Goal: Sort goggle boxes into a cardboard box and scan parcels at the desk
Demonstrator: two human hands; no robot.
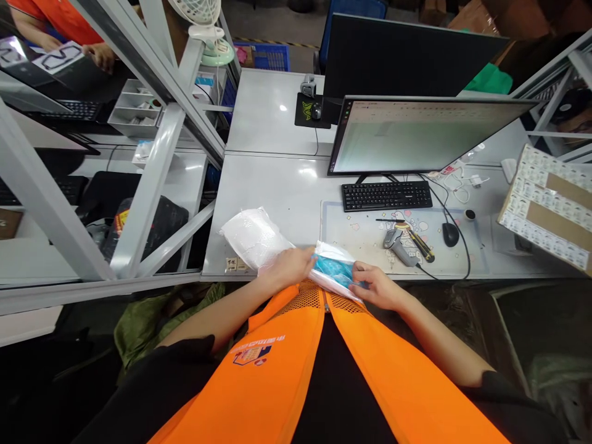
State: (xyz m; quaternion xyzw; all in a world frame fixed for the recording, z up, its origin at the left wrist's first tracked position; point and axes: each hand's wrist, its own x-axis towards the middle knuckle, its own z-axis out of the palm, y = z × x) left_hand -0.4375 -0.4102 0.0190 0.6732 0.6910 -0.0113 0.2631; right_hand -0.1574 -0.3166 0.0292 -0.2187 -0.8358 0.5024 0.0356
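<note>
My left hand point(290, 266) and my right hand point(375, 285) hold a clear plastic bag with something blue inside point(333, 269) at the near edge of the grey desk point(277, 185). The fingers of both hands are closed on the bag's ends, left and right. Just left of my left hand lies a white bubble-wrap pouch point(253, 237) on the desk. An orange mesh vest covers my chest below the hands.
A desk mat point(365, 237) carries a barcode scanner point(398, 242), a utility knife point(420, 245) and a mouse point(450, 234). Behind stand a keyboard point(386, 195) and monitor point(419, 134). A labelled carton point(550, 206) sits right. Metal frame bars point(152, 172) rise left; another person in orange is far left.
</note>
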